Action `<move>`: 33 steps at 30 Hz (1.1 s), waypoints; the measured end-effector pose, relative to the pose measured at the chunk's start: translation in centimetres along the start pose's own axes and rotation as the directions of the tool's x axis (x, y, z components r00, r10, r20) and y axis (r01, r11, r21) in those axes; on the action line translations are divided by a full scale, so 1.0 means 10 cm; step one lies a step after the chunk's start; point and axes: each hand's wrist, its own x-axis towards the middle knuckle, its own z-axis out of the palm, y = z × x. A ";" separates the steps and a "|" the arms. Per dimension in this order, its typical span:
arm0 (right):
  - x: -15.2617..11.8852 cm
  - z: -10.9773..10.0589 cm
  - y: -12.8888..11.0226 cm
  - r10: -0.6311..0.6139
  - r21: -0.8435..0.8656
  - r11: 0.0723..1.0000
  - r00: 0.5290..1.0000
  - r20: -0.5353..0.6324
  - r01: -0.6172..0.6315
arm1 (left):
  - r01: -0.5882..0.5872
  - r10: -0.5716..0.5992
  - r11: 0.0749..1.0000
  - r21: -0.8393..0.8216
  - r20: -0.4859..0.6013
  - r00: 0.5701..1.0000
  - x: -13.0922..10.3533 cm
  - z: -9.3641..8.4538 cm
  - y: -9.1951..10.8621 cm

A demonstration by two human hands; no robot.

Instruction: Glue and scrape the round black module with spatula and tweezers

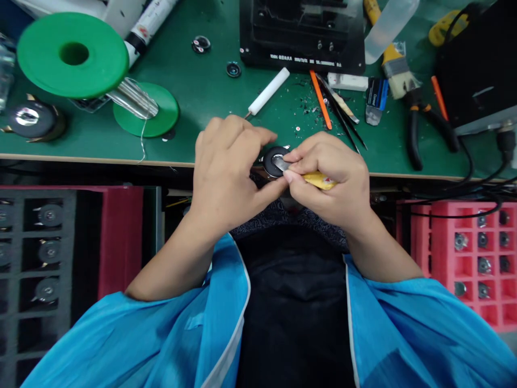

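Observation:
At the front edge of the green table, my left hand grips a small round black device between its thumb and fingers. My right hand is closed round a tool with a yellow handle. The tool's flat metal blade lies against the top of the black device. Both thumbs come close together beside the device. Just beyond my left hand, a white-handled tool lies on the table, its thin metal tip pointing toward my fingers.
A green wire spool stands at the left, near another round device. Tweezers, an orange stick, a brush and pliers lie right. A black fixture is behind. Foam trays flank me below the table.

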 end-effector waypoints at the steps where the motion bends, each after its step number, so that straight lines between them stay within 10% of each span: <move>1: -0.01 -0.01 0.00 0.004 0.009 1.000 1.000 -0.011 -0.004 | 0.006 -0.006 1.000 -0.011 0.021 1.000 0.00 -0.02 0.01; 33: -0.08 0.09 0.01 -0.045 -0.130 0.991 0.991 -0.130 0.028 | 0.147 -0.136 0.986 0.081 -0.127 0.982 0.00 0.22 0.09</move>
